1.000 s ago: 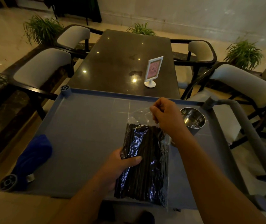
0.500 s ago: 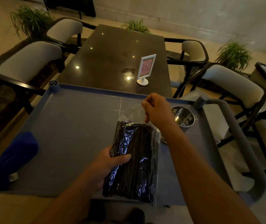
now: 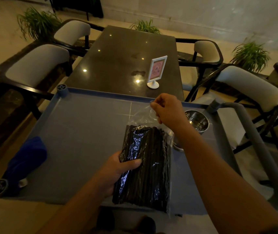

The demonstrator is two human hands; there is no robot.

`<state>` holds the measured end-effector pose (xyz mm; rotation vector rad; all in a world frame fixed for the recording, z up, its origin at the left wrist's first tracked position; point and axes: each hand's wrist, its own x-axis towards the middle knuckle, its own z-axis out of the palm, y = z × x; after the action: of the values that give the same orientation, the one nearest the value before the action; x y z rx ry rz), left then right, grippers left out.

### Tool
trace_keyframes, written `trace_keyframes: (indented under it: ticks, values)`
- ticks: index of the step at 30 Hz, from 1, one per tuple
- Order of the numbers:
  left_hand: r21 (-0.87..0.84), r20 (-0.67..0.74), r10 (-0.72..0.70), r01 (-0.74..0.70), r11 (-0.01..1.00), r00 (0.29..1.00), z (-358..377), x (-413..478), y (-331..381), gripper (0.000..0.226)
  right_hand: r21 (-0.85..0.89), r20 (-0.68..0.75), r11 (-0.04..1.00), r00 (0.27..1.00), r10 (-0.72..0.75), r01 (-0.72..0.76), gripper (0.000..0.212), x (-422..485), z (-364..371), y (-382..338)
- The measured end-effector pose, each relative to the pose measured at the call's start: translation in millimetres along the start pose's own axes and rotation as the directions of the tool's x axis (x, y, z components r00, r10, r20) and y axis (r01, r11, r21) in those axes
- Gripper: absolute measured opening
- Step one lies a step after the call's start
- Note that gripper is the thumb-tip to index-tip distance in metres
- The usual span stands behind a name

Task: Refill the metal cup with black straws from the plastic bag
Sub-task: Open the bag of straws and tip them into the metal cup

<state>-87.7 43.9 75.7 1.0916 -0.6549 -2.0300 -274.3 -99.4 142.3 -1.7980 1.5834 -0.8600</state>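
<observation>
1. Cart tray [image 3: 77, 146], the blue-grey surface, carries everything; a dark dining table stands beyond its far rim at 12 o'clock.
2. Plastic bag [image 3: 145, 168] of black straws [image 3: 151, 179] is held just above the tray, its long axis running from 6 to 12 o'clock, the open, empty clear end pointing away from the person.
3. Left hand [image 3: 118, 168] has its grip closed around the bag's left edge, near mid-length, thumb laid across the front.
4. Right hand [image 3: 167, 108] pinches the loose clear film at the bag's far end, fingers closed on plastic only, no straw in them.
5. Metal cup [image 3: 196, 121] stands at about 2 o'clock from the bag's mouth, near the tray's right rim and just beside the right wrist; it looks empty.
6. Judgement: the right hand is nearer both mouth and cup, so it likely draws straws out lengthwise toward 12, then carries them right.
</observation>
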Motion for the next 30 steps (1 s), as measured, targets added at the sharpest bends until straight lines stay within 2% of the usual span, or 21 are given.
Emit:
trace_keyframes:
  ticks: [7,12,20,25,30]
  values:
    - [0.028,-0.011,0.003,-0.003,1.0,1.0,1.7,-1.6,2.3,0.049,-0.09,0.004,0.996,1.0,-0.029,0.03,0.015,3.9,-2.1,0.3]
    - [0.035,0.009,0.0,-0.001,0.999,1.0,2.0,-5.5,1.3,0.04,-0.135,-0.001,0.989,0.999,-0.052,0.052,0.017,7.9,-5.0,1.3]
    - [0.143,0.002,-0.027,0.026,0.989,1.0,-0.6,-7.4,-2.2,0.056,-0.205,0.096,0.971,0.99,-0.102,0.12,0.021,10.6,-15.2,6.8]
    - [0.17,-0.002,-0.043,0.043,0.985,0.999,-0.7,-8.9,-6.8,0.066,-0.305,0.159,0.925,0.969,-0.188,0.229,0.014,18.1,-20.8,4.1]
    - [0.194,-0.003,-0.042,0.042,0.98,0.999,-3.0,-9.7,-10.3,0.062,-0.414,0.273,0.831,0.922,-0.275,0.371,0.014,27.2,-19.8,-1.6]
